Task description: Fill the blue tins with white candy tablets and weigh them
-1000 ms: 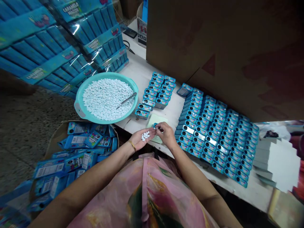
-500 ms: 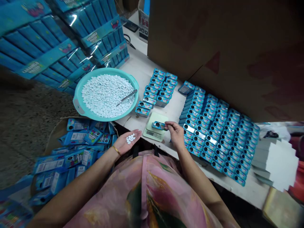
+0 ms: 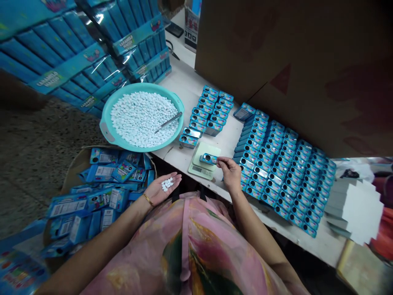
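My left hand (image 3: 159,191) lies palm up in front of the table, fingers stretched out, holding a small pile of white candies (image 3: 167,184). With thumb and fingertips, my right hand (image 3: 230,172) pinches the right end of a small blue candy tin (image 3: 209,159). That tin is over the pale green kitchen scale (image 3: 201,174); whether it rests on the plate I cannot tell. Left of the scale, a turquoise basin (image 3: 104,119) is full of the same candies, with a metal spoon handle (image 3: 168,122) sticking out.
Rows of blue tins (image 3: 276,176) stand at right, a smaller group (image 3: 205,110) behind the scale. A large cardboard box (image 3: 260,41) blocks the back. Below left, a carton (image 3: 75,164) holds more blue packs. Stacked display boxes (image 3: 61,69) rise at far left. Scissors (image 3: 172,50) lie at the back.
The whole view has shifted slightly. My right hand still pinches the tin at the scale, and my left still holds the candies, now a little lower and farther from the scale.
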Demonstrator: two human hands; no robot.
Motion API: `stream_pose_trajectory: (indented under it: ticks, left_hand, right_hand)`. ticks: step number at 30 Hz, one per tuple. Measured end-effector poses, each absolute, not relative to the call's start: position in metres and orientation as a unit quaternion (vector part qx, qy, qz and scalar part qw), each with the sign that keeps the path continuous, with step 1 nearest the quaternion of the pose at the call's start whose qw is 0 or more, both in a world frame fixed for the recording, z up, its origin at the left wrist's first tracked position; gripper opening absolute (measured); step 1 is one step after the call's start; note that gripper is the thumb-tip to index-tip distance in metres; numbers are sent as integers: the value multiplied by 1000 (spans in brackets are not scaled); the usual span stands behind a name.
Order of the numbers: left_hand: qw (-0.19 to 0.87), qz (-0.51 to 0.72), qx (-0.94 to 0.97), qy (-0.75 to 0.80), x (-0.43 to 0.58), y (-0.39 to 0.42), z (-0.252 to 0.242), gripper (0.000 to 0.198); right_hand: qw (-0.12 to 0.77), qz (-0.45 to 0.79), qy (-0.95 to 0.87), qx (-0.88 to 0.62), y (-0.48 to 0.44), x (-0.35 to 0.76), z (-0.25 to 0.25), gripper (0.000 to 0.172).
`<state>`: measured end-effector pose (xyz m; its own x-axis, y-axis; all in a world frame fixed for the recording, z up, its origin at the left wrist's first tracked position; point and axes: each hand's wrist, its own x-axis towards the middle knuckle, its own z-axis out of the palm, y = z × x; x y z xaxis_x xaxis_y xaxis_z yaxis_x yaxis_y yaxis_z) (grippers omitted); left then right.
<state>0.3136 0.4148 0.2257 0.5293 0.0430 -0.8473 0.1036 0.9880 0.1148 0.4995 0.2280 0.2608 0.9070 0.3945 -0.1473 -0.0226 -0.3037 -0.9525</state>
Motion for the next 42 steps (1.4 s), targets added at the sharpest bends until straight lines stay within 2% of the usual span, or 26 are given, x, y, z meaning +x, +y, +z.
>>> stream_pose_trajectory:
  ticks: [9, 14, 20, 29, 32, 38, 42]
  left_hand:
    - [902, -90, 65, 417, 347, 393, 236, 18]
    - [902, -139, 12, 409, 354, 382, 236, 14]
    - [888, -161, 72, 425, 347, 388, 229, 11]
    - [888, -124, 74, 437, 349, 393, 233, 12]
    - [885, -119, 71, 445, 353, 393, 232, 13]
    - [903, -108, 47, 414, 368, 393, 233, 17]
    - [905, -89, 65, 411, 367, 402, 234, 12]
  right_hand:
    - [518, 214, -293, -775, 258, 451, 281, 19]
    - [424, 244, -458, -743, 256, 427, 287, 23]
    - [345, 74, -378, -856, 244, 485, 268, 23]
    - [184, 108, -456, -864, 268, 514, 251, 23]
    - [198, 107, -460, -859, 268, 508, 259, 23]
    - [356, 134, -463, -801, 262, 500, 287, 26]
    - [429, 66, -353, -829, 245, 518, 286, 22]
